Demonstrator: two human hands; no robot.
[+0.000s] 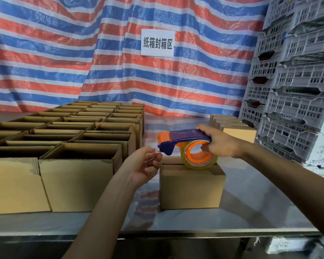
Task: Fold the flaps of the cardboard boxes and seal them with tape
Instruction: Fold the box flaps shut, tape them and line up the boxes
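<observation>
A small cardboard box [191,187] with its flaps folded shut stands on the steel table in front of me. My right hand [219,143] grips a blue and orange tape dispenser [185,144] whose clear tape roll rests on the box's top. My left hand [144,165] hovers just left of the dispenser's nose, with its fingertips pinched at what looks like the loose tape end. To the left, several open-topped cardboard boxes [77,176] stand packed in rows.
The steel table [251,202] has its front edge close to me. Several closed boxes [236,129] sit at the back right. Stacked grey plastic crates [295,90] rise on the right. A striped tarp with a white sign [157,43] hangs behind.
</observation>
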